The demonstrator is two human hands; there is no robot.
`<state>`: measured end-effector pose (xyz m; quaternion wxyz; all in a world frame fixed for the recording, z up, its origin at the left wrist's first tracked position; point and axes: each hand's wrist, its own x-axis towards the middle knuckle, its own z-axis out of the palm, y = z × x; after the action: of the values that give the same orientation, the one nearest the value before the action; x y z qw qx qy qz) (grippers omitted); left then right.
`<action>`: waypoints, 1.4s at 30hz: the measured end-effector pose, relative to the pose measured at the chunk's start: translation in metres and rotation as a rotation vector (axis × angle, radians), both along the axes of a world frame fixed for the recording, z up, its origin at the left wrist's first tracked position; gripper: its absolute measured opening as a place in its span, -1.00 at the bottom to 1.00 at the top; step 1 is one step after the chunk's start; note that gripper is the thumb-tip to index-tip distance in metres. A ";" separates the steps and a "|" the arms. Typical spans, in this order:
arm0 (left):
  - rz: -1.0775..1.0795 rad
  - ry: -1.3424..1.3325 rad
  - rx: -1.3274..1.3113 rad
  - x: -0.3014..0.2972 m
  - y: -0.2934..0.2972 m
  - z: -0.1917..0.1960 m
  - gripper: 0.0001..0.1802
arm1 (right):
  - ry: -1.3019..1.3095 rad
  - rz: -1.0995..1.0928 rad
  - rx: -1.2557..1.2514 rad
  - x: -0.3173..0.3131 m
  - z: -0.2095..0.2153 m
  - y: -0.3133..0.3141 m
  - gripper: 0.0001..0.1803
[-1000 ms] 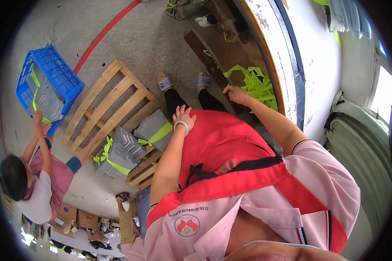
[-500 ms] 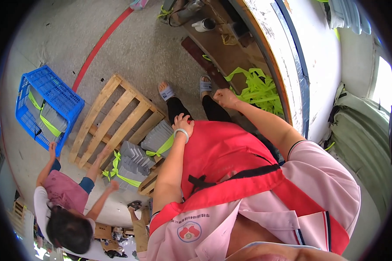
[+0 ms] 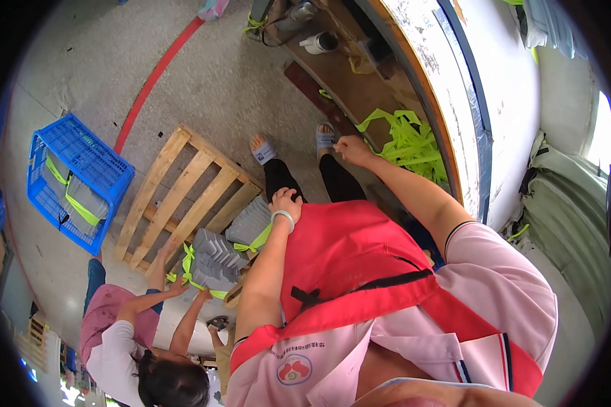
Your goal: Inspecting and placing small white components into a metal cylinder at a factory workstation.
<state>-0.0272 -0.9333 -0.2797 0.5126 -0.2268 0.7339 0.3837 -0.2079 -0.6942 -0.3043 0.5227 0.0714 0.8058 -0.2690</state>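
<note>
Creased red apron (image 3: 349, 237), left hand (image 3: 286, 203) splayed on it, right hand (image 3: 354, 150) curled, grip unclear, near tangled lime strips (image 3: 414, 144)

Head-worn fisheye, facing down, near hands (image 3: 285, 202)

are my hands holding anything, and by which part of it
No hold shows. The left hand rests on the red apron at its edge; the right hand is curled near the green strips, so a small thing inside cannot be ruled out.
</note>
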 end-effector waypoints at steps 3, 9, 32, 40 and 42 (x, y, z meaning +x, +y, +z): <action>-0.009 -0.028 0.007 -0.004 -0.002 0.002 -0.56 | 0.035 0.094 0.026 -0.010 -0.005 -0.006 -0.82; 0.003 -0.057 0.013 -0.008 -0.003 -0.003 -0.58 | 0.274 0.092 -0.094 -0.019 -0.025 -0.014 -0.83; 0.545 1.081 -0.053 -0.397 -0.004 -0.164 0.24 | 0.072 -0.133 -0.195 0.004 -0.060 0.019 -0.78; 0.602 1.048 0.024 -0.475 0.019 -0.228 0.09 | 0.038 -0.277 -0.254 -0.012 -0.075 0.050 -0.79; 0.594 1.133 -0.031 -0.485 0.019 -0.238 0.06 | 0.071 -0.252 -0.225 -0.014 -0.080 0.052 -0.79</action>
<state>-0.5118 -0.9143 -0.5175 -0.0865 -0.1899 0.8025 0.5590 -0.2224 -0.6426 -0.3842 0.4608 0.1032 0.7732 -0.4233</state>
